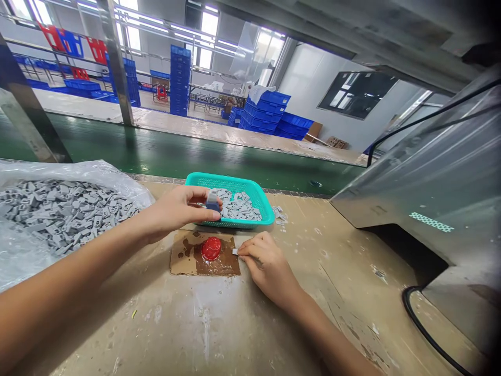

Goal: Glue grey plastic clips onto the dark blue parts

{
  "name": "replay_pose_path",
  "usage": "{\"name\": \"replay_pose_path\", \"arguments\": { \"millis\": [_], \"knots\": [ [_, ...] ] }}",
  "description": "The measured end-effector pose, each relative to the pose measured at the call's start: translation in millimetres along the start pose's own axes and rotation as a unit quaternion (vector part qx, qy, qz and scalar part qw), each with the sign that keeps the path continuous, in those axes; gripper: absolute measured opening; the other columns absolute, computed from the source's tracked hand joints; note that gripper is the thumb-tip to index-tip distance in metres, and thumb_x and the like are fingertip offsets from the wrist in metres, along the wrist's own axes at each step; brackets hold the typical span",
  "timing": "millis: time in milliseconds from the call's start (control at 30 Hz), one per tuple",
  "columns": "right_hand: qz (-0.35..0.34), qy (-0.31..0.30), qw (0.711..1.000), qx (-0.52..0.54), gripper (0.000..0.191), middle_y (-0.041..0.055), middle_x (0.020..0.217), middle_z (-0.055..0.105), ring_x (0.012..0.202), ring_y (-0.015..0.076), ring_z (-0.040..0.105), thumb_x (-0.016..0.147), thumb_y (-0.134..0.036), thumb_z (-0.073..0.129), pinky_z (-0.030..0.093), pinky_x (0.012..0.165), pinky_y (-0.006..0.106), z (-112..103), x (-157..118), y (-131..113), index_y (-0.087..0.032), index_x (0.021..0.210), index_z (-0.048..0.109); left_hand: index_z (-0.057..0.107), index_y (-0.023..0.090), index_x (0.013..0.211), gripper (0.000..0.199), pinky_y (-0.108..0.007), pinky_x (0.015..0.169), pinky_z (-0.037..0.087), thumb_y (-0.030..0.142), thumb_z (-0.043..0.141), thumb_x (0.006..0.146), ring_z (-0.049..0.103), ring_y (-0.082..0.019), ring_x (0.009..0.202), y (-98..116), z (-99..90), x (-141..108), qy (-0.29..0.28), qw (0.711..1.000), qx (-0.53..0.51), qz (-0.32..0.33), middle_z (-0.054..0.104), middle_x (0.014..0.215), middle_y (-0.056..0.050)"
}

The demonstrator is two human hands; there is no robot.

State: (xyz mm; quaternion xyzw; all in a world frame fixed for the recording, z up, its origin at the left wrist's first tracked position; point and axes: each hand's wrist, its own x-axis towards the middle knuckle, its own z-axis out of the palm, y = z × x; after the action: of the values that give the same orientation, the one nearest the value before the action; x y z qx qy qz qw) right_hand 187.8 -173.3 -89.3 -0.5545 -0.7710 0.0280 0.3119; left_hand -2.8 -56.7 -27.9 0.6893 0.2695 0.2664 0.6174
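My left hand (178, 210) is closed round a dark blue block with a grey piece (212, 196) on top, in front of the green basket's left part. Between the fingertips of my right hand (263, 256) is a small grey part (235, 251), at the right edge of a wet brown cardboard piece (183, 265). A red, wet-looking round object (211, 248) sits on that cardboard. Behind it stands the green basket (267, 208), holding many grey parts (238, 207).
At the left lies a clear plastic bag (135, 183) full of grey parts. Several loose grey parts (279, 215) lie right of the basket. A green conveyor belt (176, 156) runs behind; a metal machine (430, 193) stands at the right.
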Motion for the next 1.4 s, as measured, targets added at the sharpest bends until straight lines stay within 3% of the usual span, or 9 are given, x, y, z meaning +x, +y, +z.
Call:
{"name": "replay_pose_path", "arguments": {
  "millis": [133,333,500,667,833,933,1033,1167,1400],
  "knots": [
    [-0.004,-0.018,1.0,0.011,0.02,0.0065,0.074,0.061,0.075,0.0198,0.045,0.079,-0.001,0.047,0.044,0.066,0.034,0,-2,-2,-0.014,0.071,0.06,0.059,0.015,0.09,0.024,-0.029,0.082,0.038,0.018,0.065,0.067,0.055,-0.014,0.084,0,3.6,0,0.014,0.995,-0.099,-0.014,0.061,0.083,-0.002],
    [0.004,-0.027,1.0,-0.002,0.021,0.0061,0.074,0.06,0.074,0.0199,0.046,0.08,-0.003,0.045,0.044,0.065,0.034,-3,-3,-4,-0.016,0.072,0.059,0.061,0.009,0.085,0.013,-0.022,0.079,0.043,0.006,0.053,0.074,0.058,-0.01,0.079,6,11.4,-2,0.01,0.968,-0.241,-0.066,0.063,0.085,-0.006],
    [-0.002,-0.025,1.0,0.002,0.022,0.0062,0.074,0.061,0.072,0.0195,0.047,0.08,-0.004,0.044,0.044,0.062,0.034,-4,-7,-6,-0.017,0.073,0.061,0.059,0.009,0.089,0.018,-0.019,0.074,0.046,0.002,0.052,0.075,0.06,-0.01,0.077,6,13.4,-2,0.004,0.962,-0.259,-0.082,0.063,0.084,-0.006],
    [0.05,0.059,0.994,0.079,0.013,0.0041,0.075,0.065,0.075,0.0195,0.055,0.077,-0.013,0.054,0.046,0.067,0.035,-27,11,-13,-0.02,0.072,0.065,0.055,0.012,0.092,0.018,-0.023,0.071,0.046,0.01,0.058,0.074,0.06,-0.013,0.077,2,18.7,-2,0.026,0.97,-0.223,-0.088,0.062,0.078,-0.004],
    [0.172,0.131,0.93,0.296,0.004,0.002,0.074,0.067,0.073,0.0176,0.061,0.066,-0.023,0.068,0.049,0.07,0.031,-54,55,-26,-0.021,0.069,0.068,0.055,0.014,0.09,0.018,-0.03,0.081,0.042,0.018,0.06,0.073,0.057,-0.015,0.081,1,27.7,-2,0.063,0.983,-0.174,-0.004,0.061,0.077,-0.003],
    [0.189,0.132,0.889,0.395,0.014,0.0016,0.072,0.067,0.068,0.0163,0.061,0.059,-0.025,0.074,0.051,0.067,0.03,-53,75,-28,-0.02,0.07,0.068,0.055,0.015,0.091,0.018,-0.031,0.087,0.039,0.017,0.059,0.073,0.055,-0.016,0.088,1,29.6,-3,0.051,0.981,-0.181,0.039,0.061,0.083,-0.003],
    [0.196,0.113,0.878,0.421,0.017,0.0026,0.071,0.067,0.065,0.0168,0.062,0.057,-0.027,0.076,0.052,0.066,0.032,-44,84,-29,-0.019,0.07,0.069,0.055,0.015,0.09,0.019,-0.031,0.089,0.038,0.016,0.059,0.072,0.055,-0.016,0.09,2,29.5,-4,0.06,0.978,-0.198,0.04,0.062,0.089,-0.005],
    [0.188,0.112,0.883,0.415,0.014,0.0031,0.071,0.068,0.071,0.0188,0.063,0.057,-0.028,0.075,0.052,0.068,0.032,-38,84,-27,-0.02,0.067,0.07,0.054,0.016,0.082,0.018,-0.032,0.088,0.039,0.017,0.064,0.067,0.056,-0.016,0.086,3,29.1,-3,0.087,0.975,-0.204,0.029,0.062,0.086,-0.004],
    [0.14,0.116,0.938,0.294,0.004,0.0035,0.069,0.067,0.07,0.019,0.062,0.065,-0.024,0.067,0.053,0.065,0.032,-39,81,-28,-0.021,0.066,0.07,0.053,0.017,0.068,0.017,-0.032,0.081,0.042,0.018,0.069,0.061,0.057,-0.016,0.076,-2,31.4,-3,0.111,0.977,-0.182,0.01,0.059,0.067,0.0]
  ]
}}
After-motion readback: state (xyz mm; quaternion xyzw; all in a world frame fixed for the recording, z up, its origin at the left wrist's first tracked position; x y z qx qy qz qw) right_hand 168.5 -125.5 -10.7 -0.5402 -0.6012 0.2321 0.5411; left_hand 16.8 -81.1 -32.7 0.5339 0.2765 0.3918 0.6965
